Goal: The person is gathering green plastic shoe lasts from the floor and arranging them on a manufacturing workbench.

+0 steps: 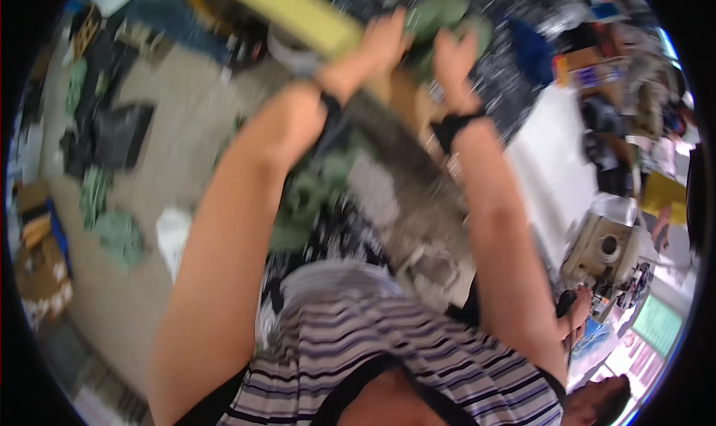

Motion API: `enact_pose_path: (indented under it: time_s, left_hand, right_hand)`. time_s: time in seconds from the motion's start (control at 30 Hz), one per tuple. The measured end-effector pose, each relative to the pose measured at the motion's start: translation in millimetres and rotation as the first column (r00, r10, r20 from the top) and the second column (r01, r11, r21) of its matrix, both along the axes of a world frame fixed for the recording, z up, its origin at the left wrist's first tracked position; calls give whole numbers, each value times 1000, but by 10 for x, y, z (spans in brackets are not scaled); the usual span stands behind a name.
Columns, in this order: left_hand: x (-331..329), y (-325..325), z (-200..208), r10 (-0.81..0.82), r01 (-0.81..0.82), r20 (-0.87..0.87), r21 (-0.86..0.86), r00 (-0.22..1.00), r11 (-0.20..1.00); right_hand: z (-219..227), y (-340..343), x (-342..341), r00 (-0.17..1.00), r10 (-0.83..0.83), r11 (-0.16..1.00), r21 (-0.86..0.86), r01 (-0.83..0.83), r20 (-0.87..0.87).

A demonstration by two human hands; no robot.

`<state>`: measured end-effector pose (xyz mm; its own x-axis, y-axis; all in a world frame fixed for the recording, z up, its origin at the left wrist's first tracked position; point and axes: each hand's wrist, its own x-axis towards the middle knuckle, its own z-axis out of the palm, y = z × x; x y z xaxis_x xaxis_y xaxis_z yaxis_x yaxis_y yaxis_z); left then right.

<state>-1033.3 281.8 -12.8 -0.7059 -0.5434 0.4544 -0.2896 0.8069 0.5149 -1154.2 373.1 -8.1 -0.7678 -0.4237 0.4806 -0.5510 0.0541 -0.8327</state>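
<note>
Pale floor (190, 90) at left, dark shiny sheeting (501, 71) ahead, motion-blurred. Yellow strip (287, 12) slants in from upper left, end beside left grip (382, 44). Green cloth (438, 14) over sheeting, top centre, at fingers of both hands. Right grip (455, 59) overlaps cloth's near edge. Blur: cannot tell whether either grip closed on cloth. Dark bands on both wrists.

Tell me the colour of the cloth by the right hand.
The cloth is green, best seen in the head view.
</note>
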Motion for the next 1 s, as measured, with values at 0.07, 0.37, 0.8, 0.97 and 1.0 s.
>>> enact_pose_path:
  time_s: [0.07,0.37,0.8,0.97,1.0]
  left_hand:
    - [0,-625,-160,115,-108,78,-94,990,990]
    - [2623,141,-810,59,-78,240,74,969,994]
    - [5433,1917,-2518,-137,-537,765,555,629,636]
    - [5648,2451,-2736,-176,-428,632,678,755,598]
    - [5702,2451,-2805,-135,-457,556,779,820,430]
  right_hand:
    - [143,-410,21,996,65,996,50,-68,60]
    - [-120,-186,96,963,241,970,-72,-234,121]
    - [-2550,2056,3681,562,313,207,523,-827,765]
    - [-3749,1859,4554,612,209,133,598,-790,763]
    - [-4016,1682,4674,607,138,158,587,-794,783]
